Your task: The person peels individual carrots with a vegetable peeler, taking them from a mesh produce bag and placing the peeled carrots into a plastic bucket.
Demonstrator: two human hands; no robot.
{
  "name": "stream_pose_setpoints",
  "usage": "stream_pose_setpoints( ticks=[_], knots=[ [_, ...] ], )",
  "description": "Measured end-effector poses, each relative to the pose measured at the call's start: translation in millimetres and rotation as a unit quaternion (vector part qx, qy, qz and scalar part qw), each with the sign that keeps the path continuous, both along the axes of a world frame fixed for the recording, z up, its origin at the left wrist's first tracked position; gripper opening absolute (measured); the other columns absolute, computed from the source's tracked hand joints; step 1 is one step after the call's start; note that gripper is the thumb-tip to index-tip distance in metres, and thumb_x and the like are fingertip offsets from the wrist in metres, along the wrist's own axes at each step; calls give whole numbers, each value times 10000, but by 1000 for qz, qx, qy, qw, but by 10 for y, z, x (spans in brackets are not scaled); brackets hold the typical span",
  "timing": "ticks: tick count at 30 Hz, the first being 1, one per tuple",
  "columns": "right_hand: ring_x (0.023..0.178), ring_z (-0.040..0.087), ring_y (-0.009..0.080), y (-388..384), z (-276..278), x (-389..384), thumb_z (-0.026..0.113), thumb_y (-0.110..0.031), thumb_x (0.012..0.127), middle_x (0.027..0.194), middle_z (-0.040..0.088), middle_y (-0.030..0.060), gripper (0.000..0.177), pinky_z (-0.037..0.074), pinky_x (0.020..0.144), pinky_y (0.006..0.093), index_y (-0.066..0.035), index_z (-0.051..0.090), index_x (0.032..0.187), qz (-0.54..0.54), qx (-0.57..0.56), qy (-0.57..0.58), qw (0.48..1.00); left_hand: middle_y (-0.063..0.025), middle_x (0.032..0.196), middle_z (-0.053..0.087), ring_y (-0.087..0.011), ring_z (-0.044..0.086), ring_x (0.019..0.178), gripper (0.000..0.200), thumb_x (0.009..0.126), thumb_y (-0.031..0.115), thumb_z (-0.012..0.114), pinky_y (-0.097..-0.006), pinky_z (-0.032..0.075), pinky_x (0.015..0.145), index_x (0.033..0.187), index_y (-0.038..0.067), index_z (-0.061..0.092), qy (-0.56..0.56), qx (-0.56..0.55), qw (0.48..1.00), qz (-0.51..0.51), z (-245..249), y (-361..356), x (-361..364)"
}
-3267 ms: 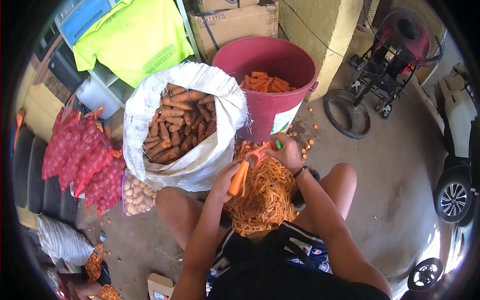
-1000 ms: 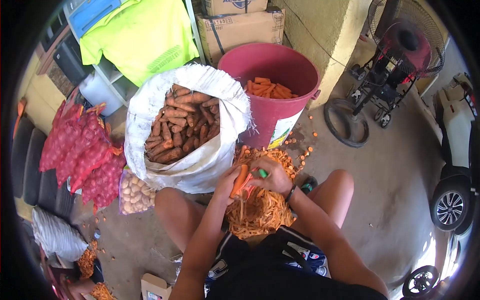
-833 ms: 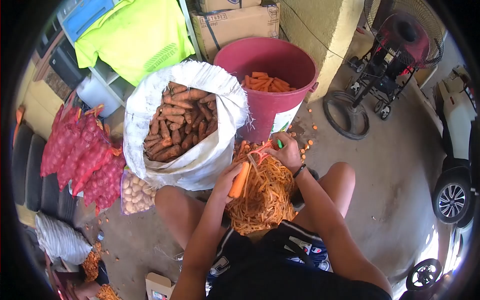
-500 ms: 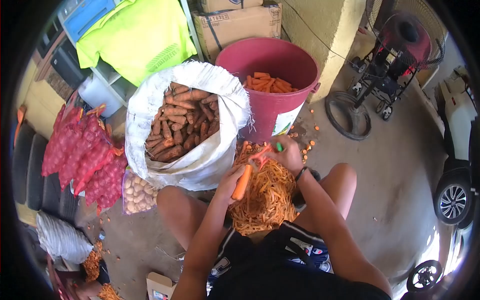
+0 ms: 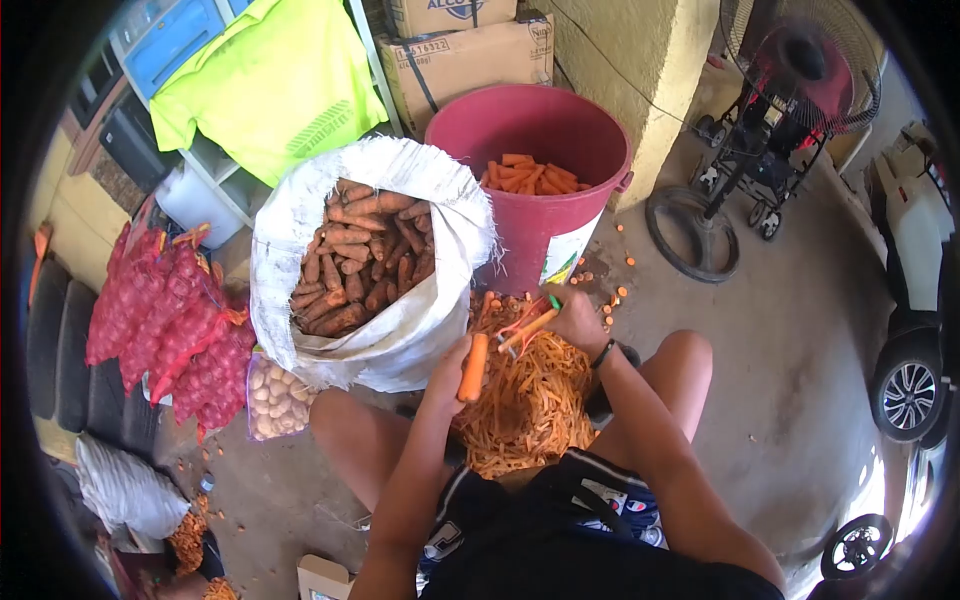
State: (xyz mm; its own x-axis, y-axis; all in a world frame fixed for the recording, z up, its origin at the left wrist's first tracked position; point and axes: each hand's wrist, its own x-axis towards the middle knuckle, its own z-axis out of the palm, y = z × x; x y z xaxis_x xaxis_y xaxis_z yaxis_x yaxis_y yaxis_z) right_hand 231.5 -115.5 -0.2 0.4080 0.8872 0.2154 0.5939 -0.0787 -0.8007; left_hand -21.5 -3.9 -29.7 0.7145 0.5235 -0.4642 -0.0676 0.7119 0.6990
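A bright orange peeled carrot (image 5: 473, 368) is upright in my left hand (image 5: 448, 378), whose fingers wrap round it. My right hand (image 5: 577, 320) is closed on a peeler (image 5: 522, 332) with a red frame and a green end; an orange strip lies along it. The peeler is to the right of the carrot, apart from it. Beneath both hands is a heap of carrot peelings (image 5: 525, 410) between my legs. A white sack (image 5: 390, 345) of unpeeled carrots (image 5: 345, 235) stands ahead on the left. Beside it, a dark red bin (image 5: 530, 225) holds peeled carrots (image 5: 533, 177).
Red net bags of onions (image 5: 160, 310) and a bag of potatoes (image 5: 277, 398) are at the left. Carrot ends dot the floor by the bin. A fan (image 5: 800, 75) stands at the upper right. Another person's leg and more peelings (image 5: 188, 545) show at the lower left.
My left hand and the carrot have shifted slightly left and down. The peeler has turned and now shows an orange strip along it. The view has shifted a little.
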Motion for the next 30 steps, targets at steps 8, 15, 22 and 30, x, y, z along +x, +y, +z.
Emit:
stream_pose_setpoints(
  ticks=[8, 15, 22, 30],
  knots=[
    [789, 680, 300, -62, -47, -7, 842, -446, 738, 849, 696, 128, 533, 522, 730, 416, -47, 678, 1051, 6, -129, -138, 982, -68, 974, 630, -181, 650, 784, 346, 1055, 233, 511, -350, 573, 640, 1360, 79, 565, -3, 39, 999, -6, 148, -129, -10],
    [773, 662, 228, -53, 192, -173, 906, -242, 722, 909, 691, 103, 464, 524, 704, 370, -33, 686, 1072, 28, 52, 10, 998, -25, 1082, 649, -109, 607, 872, 358, 1051, 217, 540, -253, 525, 759, 1371, 66, 596, 39, 99, 994, -35, 197, -214, 46],
    [743, 654, 211, -8, 47, 123, 898, -303, 724, 886, 684, 103, 499, 532, 695, 360, -56, 694, 1106, -86, 26, -55, 994, -70, 1091, 655, -135, 631, 862, 399, 1051, 257, 531, -281, 558, 715, 1405, 73, 547, 23, 64, 993, -98, 305, -162, -51],
    [799, 662, 251, -58, 235, -629, 908, -248, 699, 939, 657, 108, 498, 544, 719, 359, -44, 670, 1086, 129, 96, -15, 987, -122, 1201, 637, -195, 664, 1031, 372, 1074, 255, 452, -333, 557, 881, 1349, 10, 501, -101, -18, 995, -1, 60, -24, 82]
  ],
)
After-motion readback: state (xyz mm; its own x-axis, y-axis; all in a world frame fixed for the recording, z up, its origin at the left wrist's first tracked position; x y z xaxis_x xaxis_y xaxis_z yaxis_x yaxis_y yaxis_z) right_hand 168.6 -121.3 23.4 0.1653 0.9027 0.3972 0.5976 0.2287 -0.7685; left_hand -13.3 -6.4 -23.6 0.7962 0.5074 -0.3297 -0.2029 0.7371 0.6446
